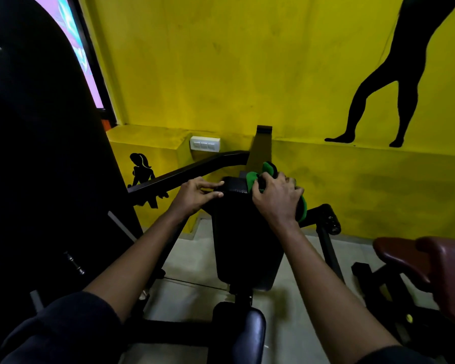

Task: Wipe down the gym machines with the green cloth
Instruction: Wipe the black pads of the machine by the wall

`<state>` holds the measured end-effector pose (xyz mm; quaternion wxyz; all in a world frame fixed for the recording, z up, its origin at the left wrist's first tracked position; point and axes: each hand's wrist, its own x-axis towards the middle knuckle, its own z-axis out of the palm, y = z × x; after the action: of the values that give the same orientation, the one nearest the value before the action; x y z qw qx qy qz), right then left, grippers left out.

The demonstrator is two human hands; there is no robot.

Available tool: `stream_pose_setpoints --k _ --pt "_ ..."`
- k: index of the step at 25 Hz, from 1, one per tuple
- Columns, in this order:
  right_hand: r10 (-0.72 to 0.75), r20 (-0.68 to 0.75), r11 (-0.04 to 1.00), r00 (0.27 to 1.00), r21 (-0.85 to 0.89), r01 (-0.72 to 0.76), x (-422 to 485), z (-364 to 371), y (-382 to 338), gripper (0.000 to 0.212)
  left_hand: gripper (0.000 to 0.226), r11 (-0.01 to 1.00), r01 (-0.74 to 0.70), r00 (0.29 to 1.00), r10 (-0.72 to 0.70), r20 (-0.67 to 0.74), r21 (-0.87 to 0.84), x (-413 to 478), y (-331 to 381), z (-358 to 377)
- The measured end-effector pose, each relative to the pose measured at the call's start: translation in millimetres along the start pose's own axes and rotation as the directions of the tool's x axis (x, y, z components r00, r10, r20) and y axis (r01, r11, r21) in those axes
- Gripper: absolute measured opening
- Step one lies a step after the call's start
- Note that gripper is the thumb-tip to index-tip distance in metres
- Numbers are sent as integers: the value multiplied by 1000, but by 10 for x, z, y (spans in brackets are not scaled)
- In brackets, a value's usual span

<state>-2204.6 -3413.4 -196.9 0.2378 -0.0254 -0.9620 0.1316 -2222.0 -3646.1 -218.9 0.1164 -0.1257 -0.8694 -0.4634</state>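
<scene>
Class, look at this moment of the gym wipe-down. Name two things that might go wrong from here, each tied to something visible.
1. The green cloth is bunched under the right hand, so a pass may skip much of the black pad.
2. The cloth's loose end hangs off the pad's right side and might snag on the black frame arm below it.
</scene>
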Motion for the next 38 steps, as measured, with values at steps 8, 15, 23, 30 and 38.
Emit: stream_pose_setpoints --k 8,15,23,30,38 --pt "-121 -201 987 972 -131 96 -323 227 -168 28 37 987 47 968 -8 251 -151 258 -262 -225" --pt "185 -248 975 951 -74 -209 -85 356 -638 26 22 926 145 912 11 409 -348 429 -384 -285" --pt "-149 -362 982 920 -164 95 -323 487 -201 35 37 940 12 933 113 342 -342 401 -485 -217" --pt "298 -555 953 777 216 -211 -353 872 -626 27 25 928 -7 946 127 298 -373 349 -493 -160" --pt "20 -422 997 906 71 11 -531 834 -600 35 38 907 135 922 33 385 -400 496 -527 -246"
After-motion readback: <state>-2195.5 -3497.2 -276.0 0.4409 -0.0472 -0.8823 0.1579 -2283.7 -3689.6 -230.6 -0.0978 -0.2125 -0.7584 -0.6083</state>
